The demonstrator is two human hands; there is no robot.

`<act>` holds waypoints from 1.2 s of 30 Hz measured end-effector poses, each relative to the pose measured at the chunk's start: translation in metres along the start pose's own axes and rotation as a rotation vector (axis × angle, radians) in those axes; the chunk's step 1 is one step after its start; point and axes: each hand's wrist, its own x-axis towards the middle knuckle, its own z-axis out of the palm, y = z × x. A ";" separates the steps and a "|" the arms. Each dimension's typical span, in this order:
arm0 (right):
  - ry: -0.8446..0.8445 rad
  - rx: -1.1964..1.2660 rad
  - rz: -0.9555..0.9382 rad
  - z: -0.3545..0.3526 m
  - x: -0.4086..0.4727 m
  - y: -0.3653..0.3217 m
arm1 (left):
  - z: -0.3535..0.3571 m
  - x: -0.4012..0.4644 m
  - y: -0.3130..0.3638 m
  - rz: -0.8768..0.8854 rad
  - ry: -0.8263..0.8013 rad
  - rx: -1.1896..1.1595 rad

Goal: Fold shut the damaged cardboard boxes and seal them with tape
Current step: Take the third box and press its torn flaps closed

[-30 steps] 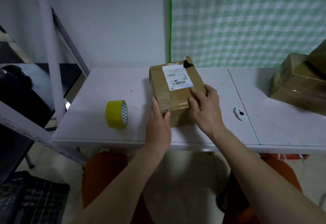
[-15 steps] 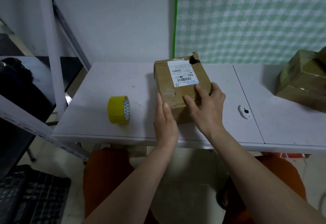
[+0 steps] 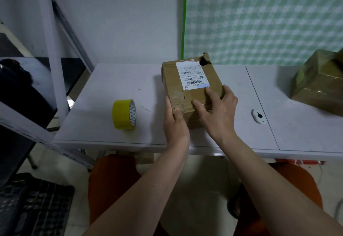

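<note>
My left hand grips the near left corner of the cardboard box, thumb over the top edge and fingers down the side, so it cannot slide. My right hand lies spread on the near part of the lid, fingers straight and pressing it flat, holding nothing. The box sits on the bench at its middle, with the torn hole at the far right corner, away from me, and the shipping label facing up. The yellow tape roll stands on edge just left, within reach of my left hand. A small white cutter lies to the right, and more boxes wait at the far right.
</note>
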 end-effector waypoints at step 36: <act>0.095 0.066 -0.308 0.008 -0.003 0.037 | -0.016 0.012 -0.029 0.621 0.113 0.252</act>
